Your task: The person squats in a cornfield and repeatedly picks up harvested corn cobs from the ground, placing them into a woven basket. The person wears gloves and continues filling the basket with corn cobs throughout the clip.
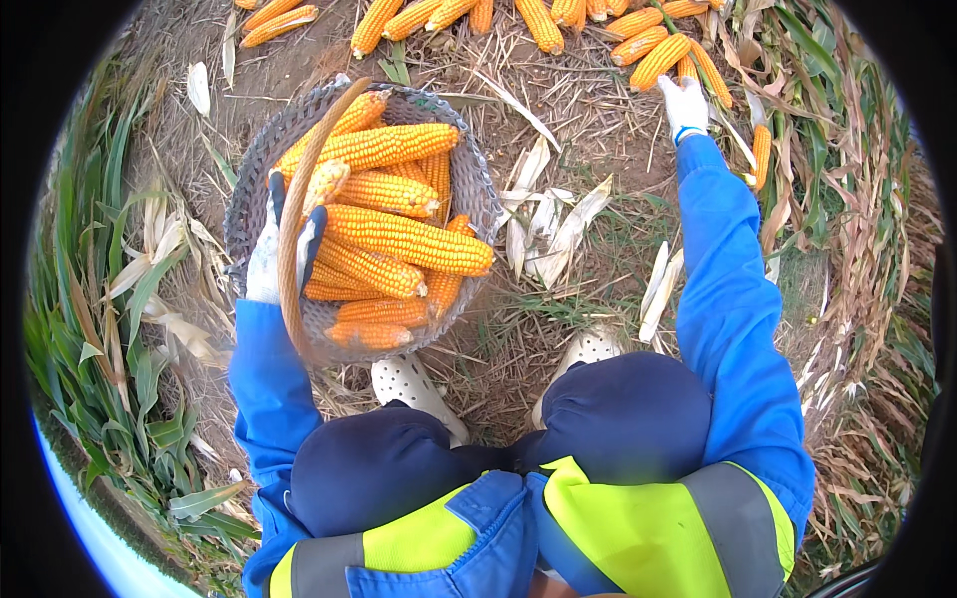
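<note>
My left hand (263,258), in a white glove with dark-coated fingers, is at the left side of a woven basket (478,179). Between its thumb and fingers is a short-looking corn cob (326,182) with a pale end. The basket's tan arched handle (318,142) crosses in front of that hand. Many husked orange cobs (407,238) fill the basket. Stretched far forward on the right, my white-gloved right hand (685,106) meets the near end of a cob (661,63) on the ground. Its fingertips are partly hidden, so its grip is unclear.
More husked cobs (538,26) lie in a row along the far ground. A single cob (761,155) rests farther right, beside dry corn stalks (845,179). Loose husks (568,232) lie right of the basket. Green corn leaves (112,299) border the left. My pale clogs (411,385) stand below the basket.
</note>
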Tool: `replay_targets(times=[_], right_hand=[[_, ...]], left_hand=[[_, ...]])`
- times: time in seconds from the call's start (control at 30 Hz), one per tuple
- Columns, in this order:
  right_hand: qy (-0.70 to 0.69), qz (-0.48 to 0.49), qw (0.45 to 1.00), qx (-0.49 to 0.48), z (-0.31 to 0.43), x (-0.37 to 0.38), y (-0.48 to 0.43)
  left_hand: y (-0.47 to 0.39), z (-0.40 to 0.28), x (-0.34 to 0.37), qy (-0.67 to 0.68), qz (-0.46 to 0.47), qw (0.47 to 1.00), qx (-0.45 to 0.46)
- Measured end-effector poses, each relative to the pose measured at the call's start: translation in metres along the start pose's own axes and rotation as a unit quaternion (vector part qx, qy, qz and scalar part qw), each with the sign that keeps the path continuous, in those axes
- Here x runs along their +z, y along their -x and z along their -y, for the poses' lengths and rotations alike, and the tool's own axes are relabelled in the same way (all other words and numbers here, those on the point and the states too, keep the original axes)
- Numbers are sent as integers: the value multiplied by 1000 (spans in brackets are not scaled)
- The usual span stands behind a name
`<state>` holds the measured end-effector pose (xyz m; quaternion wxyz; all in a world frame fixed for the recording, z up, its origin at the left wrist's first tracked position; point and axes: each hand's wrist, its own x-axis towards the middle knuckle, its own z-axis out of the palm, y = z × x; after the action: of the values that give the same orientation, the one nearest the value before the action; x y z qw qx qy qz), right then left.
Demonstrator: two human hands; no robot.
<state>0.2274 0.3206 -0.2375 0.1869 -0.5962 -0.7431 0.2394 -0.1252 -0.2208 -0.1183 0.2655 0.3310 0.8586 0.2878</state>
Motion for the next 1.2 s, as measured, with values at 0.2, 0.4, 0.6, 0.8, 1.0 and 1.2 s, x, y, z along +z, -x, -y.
replay_targets(times=[0.2,0.4,0.6,0.8,1.0,1.2], right_hand=[[19,20,994,102,6,83,-30],[-253,-53,954,149,-58,90,-93],[-275,116,934,195,-38,101,-79],[-305,193,907,215,-26,75,-81],[-487,116,777,381,38,21,-3],[-631,310,703,112,66,-34,102]], left_hand=[[19,-7,24,-198,-229,946,116],[-11,36,35,-160,-234,946,159],[-6,40,20,-261,-227,924,166],[-13,44,32,-185,-234,941,161],[-4,35,23,-215,-243,933,154],[-12,36,22,-273,-260,913,156]])
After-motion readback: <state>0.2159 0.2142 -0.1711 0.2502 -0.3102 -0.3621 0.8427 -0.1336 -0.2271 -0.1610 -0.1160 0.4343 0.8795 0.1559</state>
